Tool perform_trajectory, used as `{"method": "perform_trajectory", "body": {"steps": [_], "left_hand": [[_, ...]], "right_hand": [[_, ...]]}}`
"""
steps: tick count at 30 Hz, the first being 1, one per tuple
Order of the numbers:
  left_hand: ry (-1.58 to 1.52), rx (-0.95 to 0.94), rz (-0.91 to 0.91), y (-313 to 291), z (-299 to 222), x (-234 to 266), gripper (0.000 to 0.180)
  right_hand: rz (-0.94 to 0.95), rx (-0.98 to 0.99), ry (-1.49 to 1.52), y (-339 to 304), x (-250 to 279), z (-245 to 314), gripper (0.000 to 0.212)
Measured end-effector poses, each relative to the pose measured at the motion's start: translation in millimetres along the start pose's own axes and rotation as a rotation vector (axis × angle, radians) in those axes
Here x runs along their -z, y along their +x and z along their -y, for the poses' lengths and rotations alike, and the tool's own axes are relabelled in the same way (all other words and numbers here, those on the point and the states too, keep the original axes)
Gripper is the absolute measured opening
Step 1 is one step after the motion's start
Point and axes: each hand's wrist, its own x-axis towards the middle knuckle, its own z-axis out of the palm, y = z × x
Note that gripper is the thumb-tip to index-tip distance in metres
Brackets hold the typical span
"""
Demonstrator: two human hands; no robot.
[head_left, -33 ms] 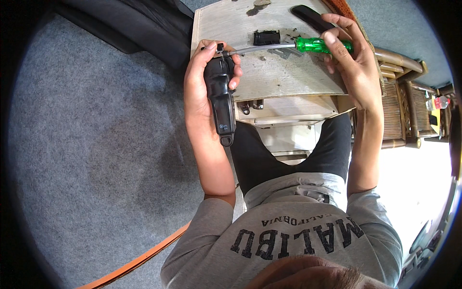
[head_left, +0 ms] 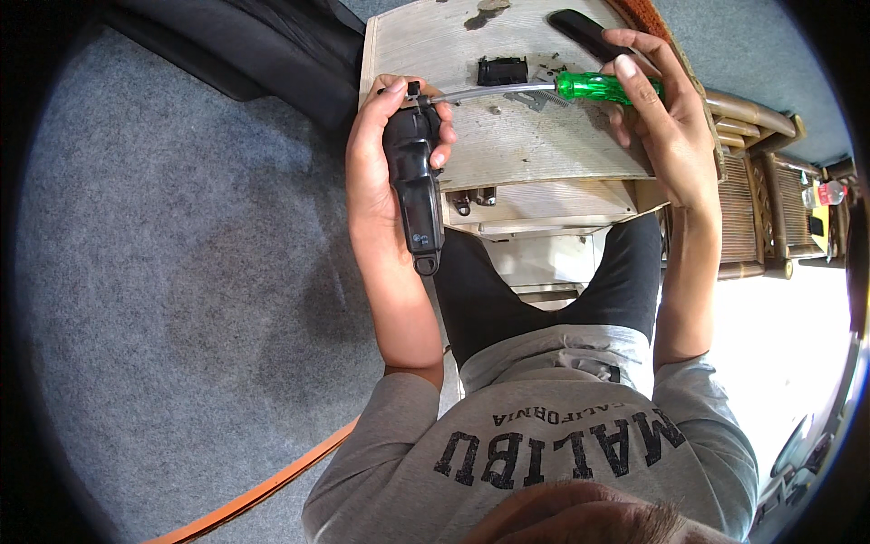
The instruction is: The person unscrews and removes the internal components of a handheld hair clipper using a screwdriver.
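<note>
My left hand (head_left: 372, 150) is closed around a black hair clipper (head_left: 417, 172), whose hanging loop points down toward my forearm. In my right hand (head_left: 666, 118) is a screwdriver (head_left: 589, 86) with a clear green handle, gripped lightly by thumb and fingers. Its long metal shaft runs left across the tabletop. The tip meets the upper end of the clipper, beside my left thumb and fingers; exactly what it touches is too small to tell. On the table beyond the shaft lie a small black plastic part (head_left: 503, 71) and toothed metal blades (head_left: 541, 100), partly behind the shaft.
The pale wooden table (head_left: 535, 150) has an open drawer (head_left: 562, 199) below it with small metal pieces at its left. A long black piece (head_left: 589, 34) lies at the far right of the tabletop. Bamboo furniture (head_left: 748, 208) stands to the right; blue-grey carpet (head_left: 208, 227) spreads left.
The fingers of my right hand have shifted slightly on the green handle. My left hand and the clipper look unmoved.
</note>
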Motion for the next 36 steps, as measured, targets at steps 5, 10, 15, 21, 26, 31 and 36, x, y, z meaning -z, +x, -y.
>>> {"method": "perform_trajectory", "body": {"steps": [5,10,15,21,26,31,36], "left_hand": [[0.009,-0.013,-0.027,-2,-1,-2,0.022],[-0.007,-0.007,-0.014,0,-1,0,0.022],[0.034,-0.022,-0.032,-2,0,-5,0.021],[0.062,-0.035,-0.026,-4,0,-3,0.021],[0.031,-0.024,-0.03,-2,0,-5,0.021],[0.026,-0.02,-0.027,-2,0,-4,0.022],[0.032,-0.02,-0.02,-2,-1,-4,0.022]], "right_hand": [[0.048,-0.22,-0.007,-1,4,11,0.037],[0.016,-0.04,-0.127,-2,4,-4,0.038],[0.002,0.068,-0.077,1,4,-8,0.039],[0.044,-0.166,0.086,2,5,2,0.035],[-0.022,-0.073,-0.051,-3,3,2,0.033],[0.026,0.046,0.039,3,6,-6,0.036],[0.029,-0.073,0.055,1,1,2,0.037]]}}
